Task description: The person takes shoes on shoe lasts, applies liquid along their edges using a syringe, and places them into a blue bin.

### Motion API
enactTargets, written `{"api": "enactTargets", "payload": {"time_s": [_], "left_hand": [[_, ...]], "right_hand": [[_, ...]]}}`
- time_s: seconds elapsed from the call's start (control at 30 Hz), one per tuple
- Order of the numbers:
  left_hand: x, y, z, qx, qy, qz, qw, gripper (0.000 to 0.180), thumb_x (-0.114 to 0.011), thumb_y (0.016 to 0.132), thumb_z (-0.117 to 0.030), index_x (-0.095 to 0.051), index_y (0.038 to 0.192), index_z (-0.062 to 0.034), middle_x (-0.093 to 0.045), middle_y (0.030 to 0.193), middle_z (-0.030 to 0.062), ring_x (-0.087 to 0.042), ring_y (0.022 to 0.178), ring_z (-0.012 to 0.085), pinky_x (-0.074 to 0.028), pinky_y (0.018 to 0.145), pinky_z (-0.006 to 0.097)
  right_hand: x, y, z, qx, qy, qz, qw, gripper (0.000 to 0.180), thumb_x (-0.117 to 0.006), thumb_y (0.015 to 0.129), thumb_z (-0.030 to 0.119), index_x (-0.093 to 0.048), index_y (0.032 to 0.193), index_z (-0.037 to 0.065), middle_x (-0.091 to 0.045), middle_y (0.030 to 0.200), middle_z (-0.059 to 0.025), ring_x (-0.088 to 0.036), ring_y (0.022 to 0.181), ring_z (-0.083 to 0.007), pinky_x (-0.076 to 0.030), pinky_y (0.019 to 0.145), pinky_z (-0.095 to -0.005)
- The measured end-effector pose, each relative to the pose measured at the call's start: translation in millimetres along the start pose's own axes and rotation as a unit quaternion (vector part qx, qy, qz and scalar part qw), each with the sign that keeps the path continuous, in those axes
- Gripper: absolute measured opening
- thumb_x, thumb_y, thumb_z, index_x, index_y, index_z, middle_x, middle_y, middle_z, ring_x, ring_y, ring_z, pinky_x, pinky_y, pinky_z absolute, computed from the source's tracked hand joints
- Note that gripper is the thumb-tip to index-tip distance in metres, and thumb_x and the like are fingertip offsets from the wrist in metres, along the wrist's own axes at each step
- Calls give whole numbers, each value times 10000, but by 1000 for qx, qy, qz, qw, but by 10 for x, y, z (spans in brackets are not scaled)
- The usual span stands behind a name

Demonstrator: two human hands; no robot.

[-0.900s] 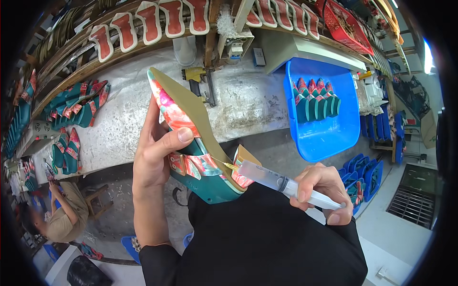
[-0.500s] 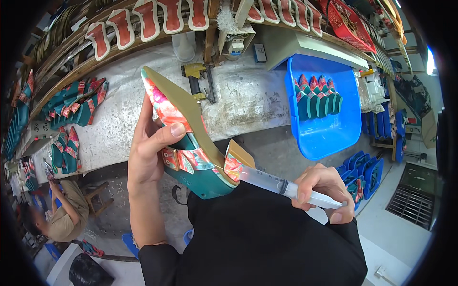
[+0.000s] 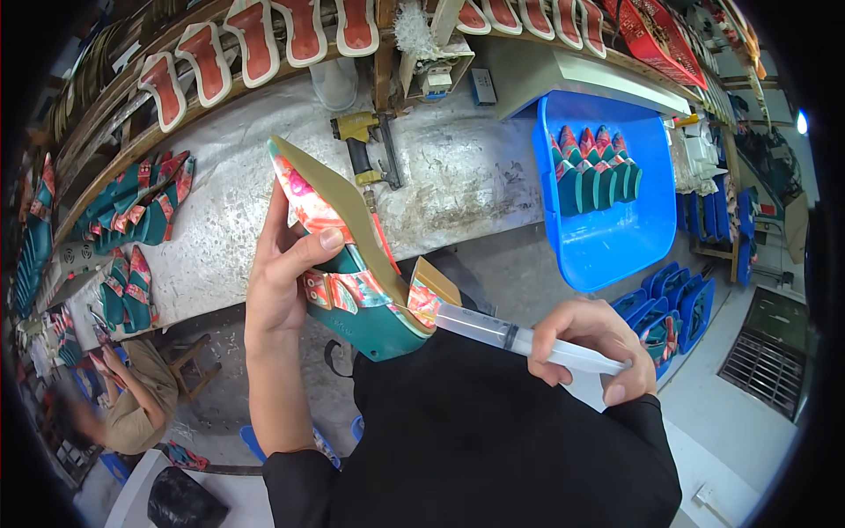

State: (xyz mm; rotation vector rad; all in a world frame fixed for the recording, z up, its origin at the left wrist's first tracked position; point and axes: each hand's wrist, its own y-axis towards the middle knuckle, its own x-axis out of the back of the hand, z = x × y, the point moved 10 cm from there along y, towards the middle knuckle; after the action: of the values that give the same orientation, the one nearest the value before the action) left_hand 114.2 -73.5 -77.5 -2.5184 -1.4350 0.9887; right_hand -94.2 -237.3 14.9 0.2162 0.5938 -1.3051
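Observation:
My left hand [image 3: 283, 282] grips a floral pointed shoe [image 3: 308, 207] by its side, toe up and tan sole turned to the right. A green last [image 3: 374, 334] fills the shoe. Closed around the plunger end of a clear syringe [image 3: 475, 327] is my right hand [image 3: 591, 348]. The syringe points left, its front end at the patterned heel piece [image 3: 424, 297]; the tip's exact contact is too fine to make out.
A nail gun [image 3: 359, 145] lies on the worn workbench [image 3: 458, 180]. To the right, a blue tub [image 3: 616, 264] holds several shoes on lasts. More shoes [image 3: 132, 286] stand at left. Red-and-white insoles [image 3: 255, 44] line the rack above. A co-worker [image 3: 141, 405] sits lower left.
The shoe and my left hand appear slightly lower and to the right. My right hand and the syringe sit a little further left. The whole view has shifted slightly.

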Motion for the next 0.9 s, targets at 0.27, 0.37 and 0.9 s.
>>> {"api": "enactTargets", "payload": {"time_s": [0.27, 0.37, 0.9], "left_hand": [[1929, 1453, 1269, 96, 612, -73, 781, 1245, -833, 641, -340, -96, 1606, -64, -687, 1151, 225, -705, 974, 336, -555, 871, 423], [2015, 1615, 1699, 179, 764, -66, 617, 1307, -789, 631, -505, -23, 1600, -80, -703, 1103, 246, -691, 1003, 404, -551, 864, 446], [1162, 454, 1757, -75, 403, -190, 892, 613, -793, 757, -52, -575, 1308, 105, -679, 1177, 189, -654, 1017, 270, -535, 903, 399]], "right_hand": [[782, -74, -61, 90, 108, -170, 975, 874, -768, 656, 425, -391, 1318, -4, -574, 902, -141, -597, 715, -172, -500, 583, -282], [891, -182, -211, 76, 111, -260, 956, 906, -799, 620, 421, -398, 1337, 39, -563, 963, -161, -608, 724, -187, -517, 620, -298], [1634, -2373, 266, 327, 149, -408, 839, 1000, -927, 655, 249, -318, 1440, 136, -511, 1253, -115, -585, 953, -166, -515, 771, -335]]}}
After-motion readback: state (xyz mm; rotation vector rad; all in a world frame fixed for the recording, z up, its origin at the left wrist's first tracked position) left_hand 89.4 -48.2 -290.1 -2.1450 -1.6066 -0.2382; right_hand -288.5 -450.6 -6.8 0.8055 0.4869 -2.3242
